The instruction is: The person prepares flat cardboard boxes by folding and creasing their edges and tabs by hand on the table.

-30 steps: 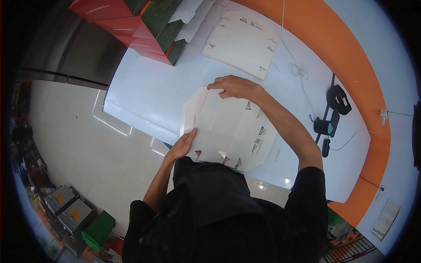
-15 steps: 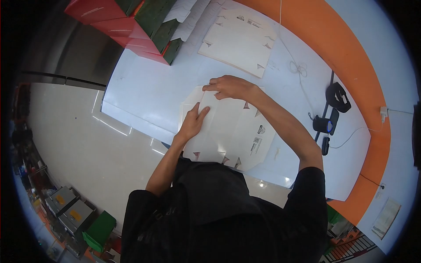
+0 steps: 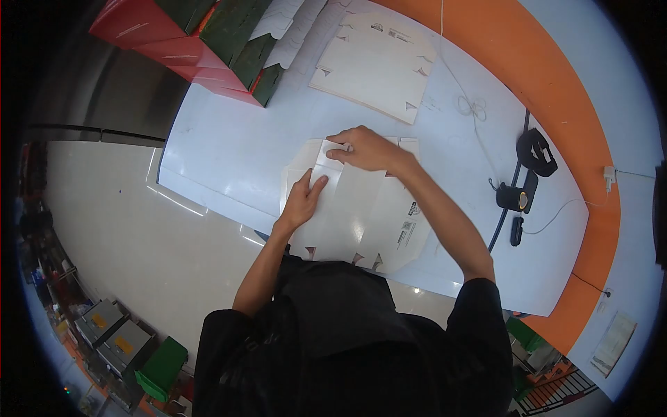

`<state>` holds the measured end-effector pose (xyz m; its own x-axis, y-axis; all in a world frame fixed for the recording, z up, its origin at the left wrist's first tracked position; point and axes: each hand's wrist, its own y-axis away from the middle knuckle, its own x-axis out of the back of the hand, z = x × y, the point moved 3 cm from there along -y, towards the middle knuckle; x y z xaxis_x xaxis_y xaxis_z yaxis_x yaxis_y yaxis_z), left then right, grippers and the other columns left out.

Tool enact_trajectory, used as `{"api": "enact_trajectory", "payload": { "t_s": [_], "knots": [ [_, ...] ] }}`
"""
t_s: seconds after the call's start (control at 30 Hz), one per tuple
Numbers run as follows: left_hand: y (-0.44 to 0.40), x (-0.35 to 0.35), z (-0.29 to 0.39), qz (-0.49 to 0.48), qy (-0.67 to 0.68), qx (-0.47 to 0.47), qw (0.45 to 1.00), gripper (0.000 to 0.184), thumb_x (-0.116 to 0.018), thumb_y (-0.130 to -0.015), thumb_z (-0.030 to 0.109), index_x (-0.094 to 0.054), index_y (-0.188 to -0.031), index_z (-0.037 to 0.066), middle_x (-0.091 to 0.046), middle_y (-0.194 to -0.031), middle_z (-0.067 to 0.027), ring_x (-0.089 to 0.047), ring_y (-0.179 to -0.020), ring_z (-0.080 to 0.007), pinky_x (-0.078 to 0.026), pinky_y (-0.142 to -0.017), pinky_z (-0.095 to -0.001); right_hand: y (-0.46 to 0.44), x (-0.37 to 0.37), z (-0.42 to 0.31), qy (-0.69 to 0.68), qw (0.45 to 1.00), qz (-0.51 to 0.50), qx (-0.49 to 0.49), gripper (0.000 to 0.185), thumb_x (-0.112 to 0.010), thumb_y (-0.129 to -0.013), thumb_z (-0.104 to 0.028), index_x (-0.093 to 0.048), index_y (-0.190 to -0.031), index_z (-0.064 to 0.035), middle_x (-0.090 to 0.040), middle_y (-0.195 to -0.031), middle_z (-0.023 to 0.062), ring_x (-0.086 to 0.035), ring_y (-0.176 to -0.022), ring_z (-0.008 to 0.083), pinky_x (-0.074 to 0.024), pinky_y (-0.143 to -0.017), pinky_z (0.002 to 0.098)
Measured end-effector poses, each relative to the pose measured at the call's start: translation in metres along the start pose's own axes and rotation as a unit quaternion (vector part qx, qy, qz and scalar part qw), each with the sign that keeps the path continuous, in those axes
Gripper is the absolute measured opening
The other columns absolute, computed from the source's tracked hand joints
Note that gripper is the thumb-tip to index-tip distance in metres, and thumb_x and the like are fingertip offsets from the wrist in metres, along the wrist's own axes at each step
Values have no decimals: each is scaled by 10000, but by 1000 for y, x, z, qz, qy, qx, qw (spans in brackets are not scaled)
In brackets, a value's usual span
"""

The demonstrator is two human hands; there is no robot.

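Observation:
A white cardboard box blank (image 3: 354,215), creased and with small cut-outs and a printed logo, lies on the table edge in front of my body. My left hand (image 3: 302,201) grips the fold along its left side, thumb on top and fingers at the edge. At the far end of that same fold, my right hand (image 3: 368,149) is closed on a narrow raised strip (image 3: 328,164), thumb against its face. The fingertips of both hands are partly hidden behind the cardboard.
Farther back lies a stack of similar flat blanks (image 3: 375,66). Red and dark green boxes (image 3: 198,59) are piled at the back left. On the right are a black strap (image 3: 536,153), a small dark cylinder (image 3: 513,199) and a thin white cable (image 3: 476,125). An orange wall band (image 3: 590,139) borders the table.
My right hand has moved slightly right and nearer, its thumb now lower on the strip. The strip shows more of its face. My left hand stays almost in place.

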<state>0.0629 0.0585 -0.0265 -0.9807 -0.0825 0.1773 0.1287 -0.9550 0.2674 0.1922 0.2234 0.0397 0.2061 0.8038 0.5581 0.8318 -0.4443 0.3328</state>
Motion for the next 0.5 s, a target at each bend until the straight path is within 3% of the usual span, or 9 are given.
{"api": "enact_trajectory", "payload": {
  "t_s": [0.1, 0.2, 0.3, 0.4, 0.5],
  "knots": [
    [-1, 0, 1, -1, -24, -16, 1000, 445, -523, -1061, 303, -544, -1279, -85, -722, -919, -218, -708, -802, -256, -536, -750, -366, 2, -20, 6, 42, 991, 120, 41, 417, -715, -900, -241, -679, -1210, 36, -698, -1134, 235, -686, -954, 339, -526, -884, 388],
    [-2, -2, 1, 0, -27, -20, 999, 436, -522, -1062, 301, -547, -1279, -76, -723, -927, -209, -704, -805, -245, -535, -754, -361, 6, -23, 11, -21, 989, 145, 10, 419, -717, -894, -251, -682, -1210, 22, -705, -1084, 228, -682, -950, 348, -527, -886, 402],
    [-2, -5, 4, -19, 10, -6, 1000, 422, -518, -1064, 304, -554, -1282, -55, -722, -944, -193, -693, -819, -223, -530, -767, -356, 5, -14, 14, -44, 995, 88, -2, 435, -745, -850, -247, -685, -1194, 12, -707, -1028, 221, -679, -919, 361, -532, -865, 415],
    [-7, -10, 2, -26, 38, 0, 999, 407, -514, -1066, 310, -570, -1272, -36, -720, -958, -177, -676, -833, -194, -525, -782, -350, 3, -6, 6, 28, 997, 64, -40, 444, -766, -786, -220, -679, -1143, 29, -709, -986, 214, -677, -892, 365, -530, -843, 425],
    [-11, -12, -2, -30, 44, 5, 999, 399, -512, -1066, 313, -583, -1240, -39, -714, -954, -185, -665, -822, -196, -517, -781, -352, 4, 0, -10, 10, 993, 8, -117, 411, -770, -743, -200, -661, -1055, 44, -700, -1018, 212, -670, -916, 361, -522, -830, 431]
  ]
}}
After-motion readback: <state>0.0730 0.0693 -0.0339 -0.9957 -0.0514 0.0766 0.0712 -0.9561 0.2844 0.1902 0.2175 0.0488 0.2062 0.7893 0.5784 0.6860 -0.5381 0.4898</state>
